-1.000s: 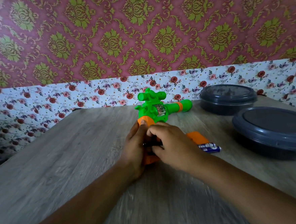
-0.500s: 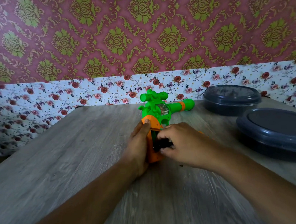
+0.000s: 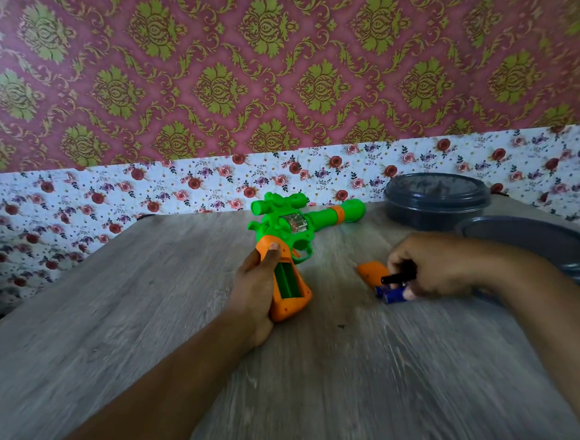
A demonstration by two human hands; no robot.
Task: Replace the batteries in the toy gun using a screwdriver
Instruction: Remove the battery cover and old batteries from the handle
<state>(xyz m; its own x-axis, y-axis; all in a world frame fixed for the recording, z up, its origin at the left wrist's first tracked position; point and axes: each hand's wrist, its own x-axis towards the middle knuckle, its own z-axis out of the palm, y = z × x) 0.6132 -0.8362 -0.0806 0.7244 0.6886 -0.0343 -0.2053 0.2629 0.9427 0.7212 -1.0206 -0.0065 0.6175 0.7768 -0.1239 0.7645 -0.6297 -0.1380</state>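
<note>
A green and orange toy gun [image 3: 292,226] lies on the wooden table [image 3: 117,318], barrel pointing right. My left hand [image 3: 257,292] grips its orange handle, thumb on top. The handle's battery compartment [image 3: 287,280] is uncovered and shows a green cavity with no battery in it. To the right, my right hand [image 3: 436,266] holds a black cylindrical object [image 3: 399,276], perhaps a battery, with curled fingers. Its fingertips touch blue batteries [image 3: 391,295] lying on the table. The orange compartment cover [image 3: 373,272] lies just left of that hand. I see no screwdriver.
Two dark grey lidded round containers stand at the right: one at the back [image 3: 437,204], one nearer [image 3: 537,249] behind my right wrist. A floral papered wall [image 3: 176,190] borders the table's far edge.
My right hand has left the gun's handle and moved right to the blue batteries, carrying the black object. The open compartment is now visible. My left hand still holds the handle.
</note>
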